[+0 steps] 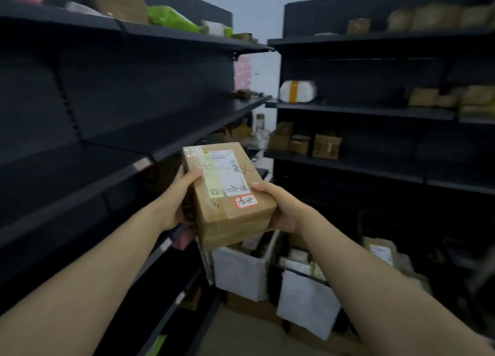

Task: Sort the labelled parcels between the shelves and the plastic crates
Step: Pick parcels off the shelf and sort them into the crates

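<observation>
Both hands clamp the cardboard parcel: left hand on its side, right hand under the corner. Label tilted up, probably for reading before shelving.

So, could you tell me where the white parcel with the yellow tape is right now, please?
In the head view, the white parcel with yellow tape sits alone at the left end of the right-hand shelving's second shelf, above the small cardboard boxes.
</observation>
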